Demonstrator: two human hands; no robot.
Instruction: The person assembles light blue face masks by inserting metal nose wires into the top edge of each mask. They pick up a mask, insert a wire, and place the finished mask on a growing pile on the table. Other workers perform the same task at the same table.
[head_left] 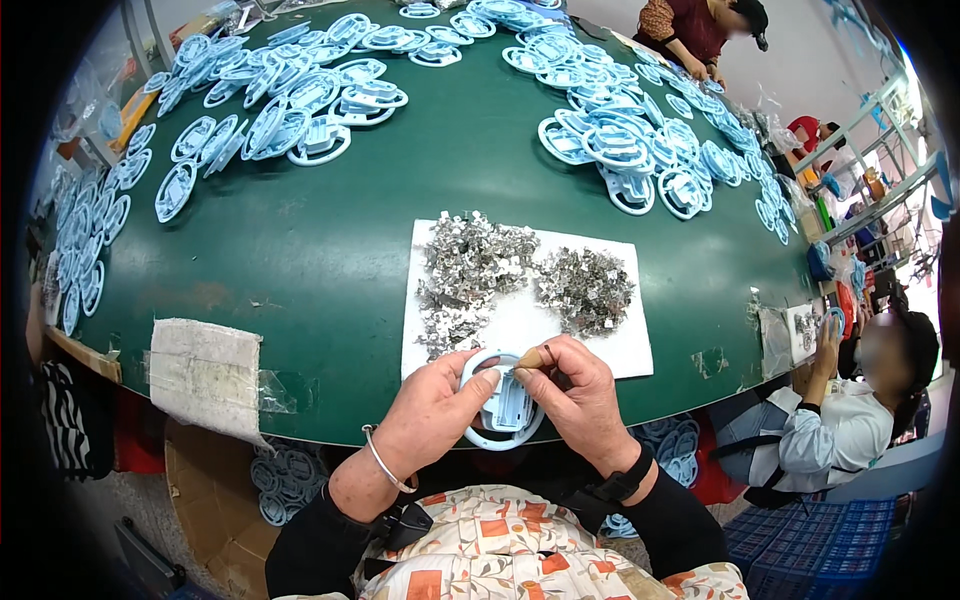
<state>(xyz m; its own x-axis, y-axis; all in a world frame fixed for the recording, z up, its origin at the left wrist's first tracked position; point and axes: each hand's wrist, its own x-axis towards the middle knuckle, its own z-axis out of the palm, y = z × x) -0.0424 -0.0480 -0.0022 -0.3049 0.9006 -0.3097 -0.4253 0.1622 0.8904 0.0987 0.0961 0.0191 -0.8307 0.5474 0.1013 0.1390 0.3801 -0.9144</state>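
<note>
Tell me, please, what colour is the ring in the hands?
Pale blue ring, clearest in the head view.

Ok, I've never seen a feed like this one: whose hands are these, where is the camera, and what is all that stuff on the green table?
There is no machine here. A person works with bare hands, and the one picture comes from a fisheye camera on their head, looking down, so straight edges bend. The left hand steadies a pale blue ring part at the near table edge. The right hand pinches a small brown tool over it. Behind them a white sheet carries heaps of small metal clips. Many blue parts lie across the green table. Other people work at the right.
</note>
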